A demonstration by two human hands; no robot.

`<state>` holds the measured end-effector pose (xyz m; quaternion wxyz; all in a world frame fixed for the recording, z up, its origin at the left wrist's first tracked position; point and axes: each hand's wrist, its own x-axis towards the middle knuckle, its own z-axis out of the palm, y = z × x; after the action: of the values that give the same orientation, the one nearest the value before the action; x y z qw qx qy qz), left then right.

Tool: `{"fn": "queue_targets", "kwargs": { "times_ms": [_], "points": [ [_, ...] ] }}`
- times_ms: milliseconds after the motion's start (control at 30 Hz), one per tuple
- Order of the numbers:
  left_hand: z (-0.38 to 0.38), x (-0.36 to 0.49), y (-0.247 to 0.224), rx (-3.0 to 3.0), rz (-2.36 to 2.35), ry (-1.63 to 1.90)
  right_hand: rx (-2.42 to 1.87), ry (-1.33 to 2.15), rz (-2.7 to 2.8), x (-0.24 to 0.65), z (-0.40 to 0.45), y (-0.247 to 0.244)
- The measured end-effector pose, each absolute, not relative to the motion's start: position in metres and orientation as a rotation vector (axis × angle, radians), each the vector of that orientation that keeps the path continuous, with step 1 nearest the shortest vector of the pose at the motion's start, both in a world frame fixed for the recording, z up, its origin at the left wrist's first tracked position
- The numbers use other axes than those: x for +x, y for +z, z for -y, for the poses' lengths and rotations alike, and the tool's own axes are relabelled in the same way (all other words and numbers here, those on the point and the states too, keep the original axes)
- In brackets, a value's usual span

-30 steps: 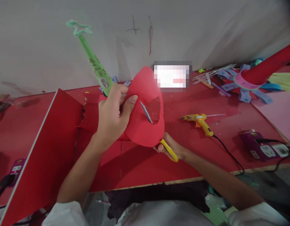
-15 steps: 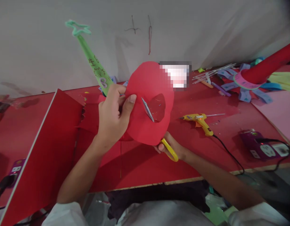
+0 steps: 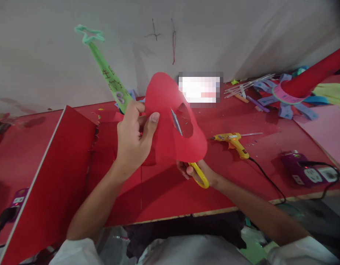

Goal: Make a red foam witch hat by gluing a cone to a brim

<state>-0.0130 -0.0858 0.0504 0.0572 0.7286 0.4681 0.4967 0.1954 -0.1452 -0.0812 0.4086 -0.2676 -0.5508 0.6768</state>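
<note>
My left hand pinches the left side of a red paper piece between thumb and fingers. The paper is rounded, bent over, and has an opening cut in its right half. In my right hand, below the paper, is a pair of scissors with yellow handles. One blade shows through the opening, at its left edge; the rest of the blades is hidden behind the paper. Both hands hold their things above the red tabletop.
A yellow glue gun lies to the right, near a purple power socket. Green and red paper cones stand towards the back. At left a red board leans up. A blurred-out screen is behind the paper.
The red paper has turned and folded over, its top moving left and its lower right corner swinging out to the right. Both hands keep their hold and have barely moved.
</note>
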Motion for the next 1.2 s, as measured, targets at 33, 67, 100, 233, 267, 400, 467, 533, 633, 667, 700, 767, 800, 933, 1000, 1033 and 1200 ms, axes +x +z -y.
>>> {"fn": "queue_targets", "kwargs": {
  "times_ms": [33,67,100,233,267,400,467,533,633,667,700,767,800,933,1000,1033,1200],
  "points": [
    [0.0862,-0.0125,0.0505,2.203,-1.421,1.507,-0.668,1.730,1.353,0.1950,0.1456,-0.0808],
    [0.0864,-0.0121,0.0507,2.197,-1.421,1.506,-0.657,1.746,1.327,0.1948,0.1460,-0.0801],
    [0.0866,-0.0118,0.0507,2.188,-1.424,1.504,-0.648,1.756,1.312,0.1945,0.1462,-0.0793],
    [0.0879,-0.0105,0.0503,2.142,-1.426,1.479,-0.659,1.740,1.310,0.1943,0.1461,-0.0774],
    [0.0883,-0.0102,0.0502,2.132,-1.423,1.471,-0.660,1.735,1.307,0.1944,0.1458,-0.0775],
    [0.0893,-0.0094,0.0494,2.129,-1.430,1.476,-0.629,1.728,1.285,0.1944,0.1448,-0.0793],
    [0.0894,-0.0092,0.0491,2.139,-1.446,1.486,-0.623,1.728,1.290,0.1939,0.1450,-0.0805],
    [0.0896,-0.0090,0.0491,2.149,-1.457,1.480,-0.640,1.710,1.280,0.1930,0.1456,-0.0812],
    [0.0909,-0.0081,0.0492,2.138,-1.428,1.435,-0.635,1.692,1.249,0.1912,0.1459,-0.0791],
    [0.0914,-0.0076,0.0490,2.120,-1.412,1.412,-0.620,1.697,1.240,0.1906,0.1457,-0.0776],
    [0.0919,-0.0070,0.0487,2.099,-1.396,1.399,-0.605,1.703,1.233,0.1901,0.1454,-0.0759],
    [0.0925,-0.0059,0.0478,2.080,-1.371,1.403,-0.596,1.701,1.222,0.1895,0.1446,-0.0730],
    [0.0925,-0.0054,0.0473,2.088,-1.364,1.418,-0.602,1.691,1.216,0.1895,0.1442,-0.0722],
    [0.0922,-0.0034,0.0468,2.117,-1.354,1.430,-0.632,1.656,1.237,0.1926,0.1433,-0.0733],
    [0.0921,-0.0027,0.0477,2.109,-1.349,1.428,-0.638,1.650,1.283,0.1947,0.1431,-0.0748],
    [0.0919,-0.0026,0.0482,2.108,-1.347,1.441,-0.639,1.646,1.307,0.1954,0.1430,-0.0754],
    [0.0895,-0.0046,0.0498,2.094,-1.278,1.524,-0.608,1.631,1.417,0.1947,0.1425,-0.0774]
  ]
}}
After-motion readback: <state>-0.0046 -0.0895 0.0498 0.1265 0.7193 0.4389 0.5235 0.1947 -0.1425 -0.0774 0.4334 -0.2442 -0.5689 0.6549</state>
